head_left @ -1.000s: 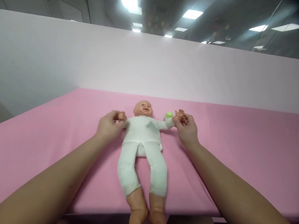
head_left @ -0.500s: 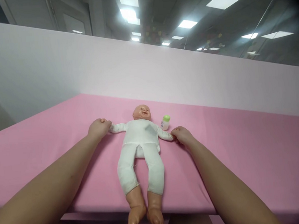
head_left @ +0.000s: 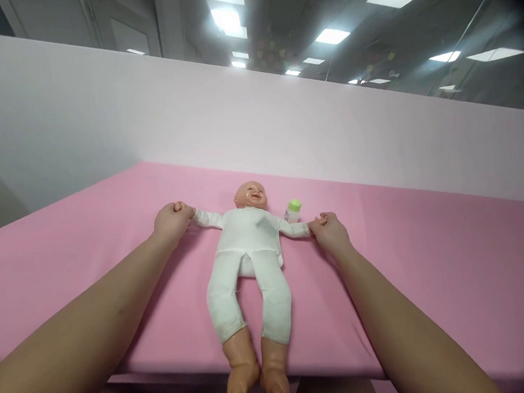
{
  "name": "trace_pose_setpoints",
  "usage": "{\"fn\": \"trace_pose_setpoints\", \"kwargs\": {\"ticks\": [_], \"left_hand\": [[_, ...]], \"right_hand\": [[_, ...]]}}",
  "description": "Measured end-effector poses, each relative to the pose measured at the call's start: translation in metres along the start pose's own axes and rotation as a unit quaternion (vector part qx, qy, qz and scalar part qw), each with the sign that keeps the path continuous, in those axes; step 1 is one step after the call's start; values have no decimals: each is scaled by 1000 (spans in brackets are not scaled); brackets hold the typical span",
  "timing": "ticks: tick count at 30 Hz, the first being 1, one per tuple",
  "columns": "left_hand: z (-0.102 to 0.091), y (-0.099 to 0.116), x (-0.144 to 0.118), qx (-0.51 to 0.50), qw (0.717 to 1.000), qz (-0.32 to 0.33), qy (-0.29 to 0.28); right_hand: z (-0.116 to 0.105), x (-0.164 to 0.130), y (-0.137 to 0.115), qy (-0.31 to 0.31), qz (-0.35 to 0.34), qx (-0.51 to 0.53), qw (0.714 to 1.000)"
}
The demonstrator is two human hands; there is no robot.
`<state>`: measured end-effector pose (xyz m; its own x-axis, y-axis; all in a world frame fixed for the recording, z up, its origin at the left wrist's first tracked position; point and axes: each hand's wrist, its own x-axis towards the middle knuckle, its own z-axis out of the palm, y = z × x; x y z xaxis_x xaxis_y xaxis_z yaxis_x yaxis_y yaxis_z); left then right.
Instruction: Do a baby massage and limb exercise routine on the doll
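Head view is showing a baby doll (head_left: 249, 256) lying on its back on a pink worktop (head_left: 433, 267), head toward the far side and bare feet hanging just past the near edge. The doll is wearing a white soft suit and its arms are being spread straight out to either side.

The left hand (head_left: 170, 220) is closing around the doll's hand at the left end of the spread, the fingers curled shut on it so that only a tip of the small hand is peeking out. The right hand (head_left: 331, 230) is doing the same on the other side, its fingers wrapping the doll's other hand where the white sleeve ends. Both forearms are reaching in from the near corners, well apart from the doll's legs.

A small bottle with a green cap (head_left: 293, 209) is standing upright just beyond the doll's arm on the right, near the head, apart from both hands.

As a judgement, the step in hand is an arm-stretch, with the arms at full spread. Any further move calls for both grips staying even and gentle, so the soft body is not dragged sideways, and for the right side keeping clear of the bottle.
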<state>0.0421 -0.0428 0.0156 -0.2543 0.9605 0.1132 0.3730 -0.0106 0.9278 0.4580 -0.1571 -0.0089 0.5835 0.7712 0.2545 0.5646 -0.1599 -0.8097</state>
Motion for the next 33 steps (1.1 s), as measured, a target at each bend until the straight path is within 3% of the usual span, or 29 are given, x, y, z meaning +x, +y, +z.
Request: {"fn": "trace_pose_setpoints", "kwargs": {"ticks": [3,6,10,12,14,17,22,25,28,33], "left_hand": [[4,14,-19,8,996,91,11],[12,29,-47,22,982,189,-9],[23,43,-74,96,949,285,-90],[25,47,-79,169,908,347,-161],[24,49,-80,227,865,394,-213],[22,49,-78,256,837,424,-234],[26,45,-75,250,843,425,-215],[29,42,-75,224,873,391,-190],[28,40,-71,156,924,320,-139],[14,29,-43,31,983,178,-31]], "right_hand": [[-1,-17,-20,54,-79,23,995],[7,-40,-41,59,-221,67,971],[24,-63,-57,-41,-424,7,905],[29,-69,-61,-99,-491,-30,865],[31,-72,-64,-131,-516,-49,845],[30,-71,-64,-149,-516,-54,842],[33,-68,-58,-124,-500,-35,856],[36,-64,-56,-86,-426,-3,901],[32,-56,-53,-51,-303,69,949],[16,-25,-30,30,-146,178,973]]}}
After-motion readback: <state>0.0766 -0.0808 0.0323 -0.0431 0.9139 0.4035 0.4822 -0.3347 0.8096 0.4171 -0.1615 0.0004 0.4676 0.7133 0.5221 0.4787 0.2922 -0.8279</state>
